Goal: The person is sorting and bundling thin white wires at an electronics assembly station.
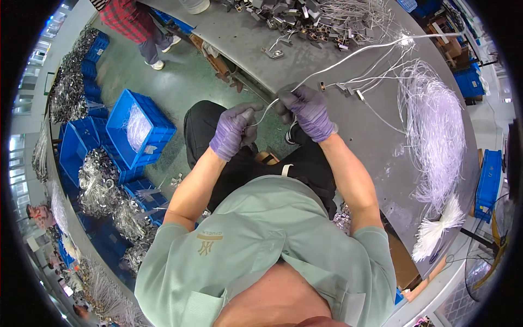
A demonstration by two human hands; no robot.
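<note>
L hand (233,129) & R hand (309,110), purple gloves, fingers clamped on white wire (348,55) at bench (348,128) edge. Large wire bundle (436,131) w/ loose strands apparently left to handle.

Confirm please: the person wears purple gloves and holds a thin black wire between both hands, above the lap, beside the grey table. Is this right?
Not quite. In the head view the wire is white, not black. The rest stands: the left hand and right hand wear purple gloves and hold it between them, above the lap, beside the grey table.
</note>
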